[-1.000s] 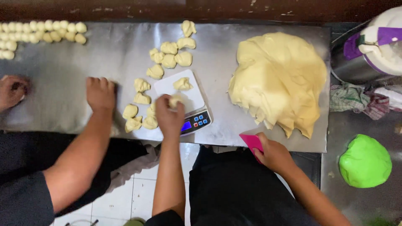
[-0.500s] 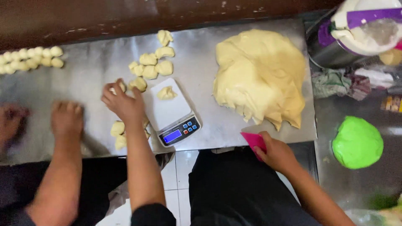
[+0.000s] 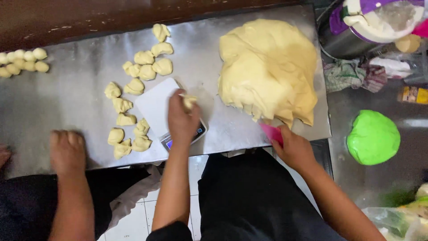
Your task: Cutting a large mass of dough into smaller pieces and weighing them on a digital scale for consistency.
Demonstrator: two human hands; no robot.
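I am pinching a small dough piece [image 3: 189, 101] in my left hand [image 3: 182, 119], holding it over the white kitchen scale [image 3: 157, 103]. My right hand [image 3: 294, 147] is gripping a pink scraper [image 3: 272, 132] at the edge of the big dough mass [image 3: 268, 68]. A co-worker's hand [image 3: 67, 151] is pressing flat on the steel table [image 3: 67, 98].

A kitchen scale [image 3: 156, 107] sits mid-tabletop [image 3: 67, 98], with small dough pieces [image 3: 133, 87] to its left and behind it. A large dough mass [image 3: 267, 67] lies to its right. Rolled dough balls [image 3: 22, 60] line the tabletop's far left edge.
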